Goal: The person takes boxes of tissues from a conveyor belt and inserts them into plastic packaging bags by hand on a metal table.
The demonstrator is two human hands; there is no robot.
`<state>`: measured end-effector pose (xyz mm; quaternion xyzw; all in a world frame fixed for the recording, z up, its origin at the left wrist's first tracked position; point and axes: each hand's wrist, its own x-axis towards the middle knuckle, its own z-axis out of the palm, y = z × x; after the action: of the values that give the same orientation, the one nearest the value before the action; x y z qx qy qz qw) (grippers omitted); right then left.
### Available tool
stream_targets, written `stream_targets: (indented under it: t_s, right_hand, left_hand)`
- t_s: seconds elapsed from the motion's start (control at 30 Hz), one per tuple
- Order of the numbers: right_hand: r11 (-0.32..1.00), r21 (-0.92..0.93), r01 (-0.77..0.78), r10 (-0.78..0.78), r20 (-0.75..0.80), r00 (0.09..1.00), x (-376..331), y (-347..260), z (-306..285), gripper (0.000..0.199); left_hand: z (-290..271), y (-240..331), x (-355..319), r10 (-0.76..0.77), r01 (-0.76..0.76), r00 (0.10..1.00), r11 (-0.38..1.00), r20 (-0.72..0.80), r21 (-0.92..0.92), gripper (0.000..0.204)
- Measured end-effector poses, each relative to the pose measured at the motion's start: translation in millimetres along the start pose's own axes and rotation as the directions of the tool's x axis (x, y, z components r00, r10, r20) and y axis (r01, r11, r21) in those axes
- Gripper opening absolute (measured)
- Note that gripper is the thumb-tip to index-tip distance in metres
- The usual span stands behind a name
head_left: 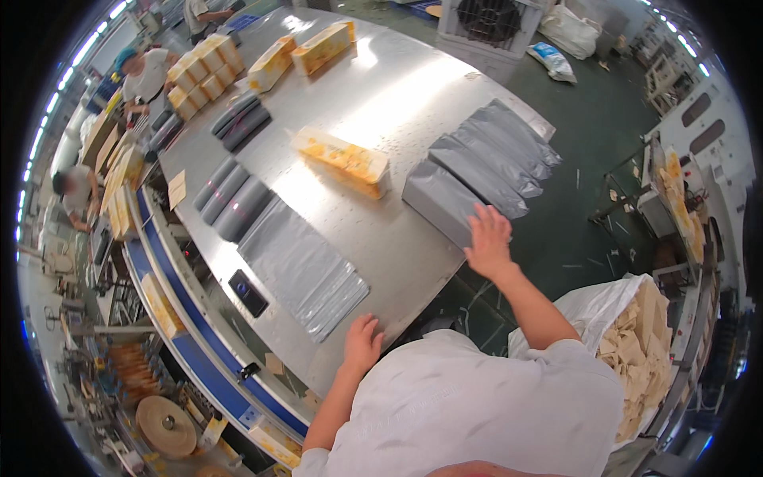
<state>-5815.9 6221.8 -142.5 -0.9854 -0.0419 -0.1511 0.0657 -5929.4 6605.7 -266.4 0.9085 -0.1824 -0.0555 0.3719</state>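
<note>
My right hand point(488, 242) lies with spread fingers against the near end of a block wrapped in a grey plastic bag point(439, 199). Beside that block, further right, several more grey-bagged packs point(509, 143) lie in a row, their loose bag ends reaching the table's right edge. At the table's near edge is my left hand point(363, 343), empty, its fingers slightly bent and apart. Just beyond it lies a flat stack of grey plastic bags point(302, 266). A long yellow-and-white printed pack point(342, 161) lies mid-table, apart from both hands.
Grey rolls point(230, 197) and a black phone point(247, 293) lie on the metal table point(397, 87). More yellow packs point(205, 67) are stacked at the far left. A blue conveyor point(199, 362) runs along the left. A sack of brown scraps point(636, 350) stands right. Co-workers are far left.
</note>
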Motion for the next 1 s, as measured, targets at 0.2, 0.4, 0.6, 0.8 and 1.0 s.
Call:
stream_targets:
  t_s: [0.2, 0.4, 0.6, 0.8, 1.0]
  right_hand:
    - [0.884, 0.367, -0.288, 0.085, 0.480, 0.873, -2.6, -25.2, 118.3, 0.075]
    - [0.829, 0.311, -0.465, 0.310, 0.436, 0.845, 43.9, 28.2, 152.3, 0.071]
    - [0.827, 0.117, -0.550, 0.468, 0.400, 0.788, 89.7, 71.9, 131.2, 0.057]
    - [0.888, -0.054, -0.456, 0.454, 0.256, 0.854, 71.3, 84.7, 157.0, 0.069]
    - [0.981, 0.003, 0.194, -0.184, 0.334, 0.924, 5.3, -68.1, 176.9, 0.063]
  left_hand:
    - [4.4, 29.3, 18.5, 0.013, -0.059, 0.984, 0.964, 0.176, 0.259, 0.040]
    - [5.3, 22.8, 13.3, -0.040, 0.009, 0.991, 0.973, 0.128, 0.232, 0.041]
    - [-8.0, 22.6, -1.3, -0.075, 0.072, 0.996, 0.996, 0.053, 0.061, 0.030]
    - [-24.3, -13.1, -73.0, -0.169, 0.176, 0.893, 0.984, -0.417, -0.023, 0.018]
    - [-73.5, -71.7, -237.4, -0.323, 0.691, 0.375, 0.723, -0.869, 0.029, 0.036]
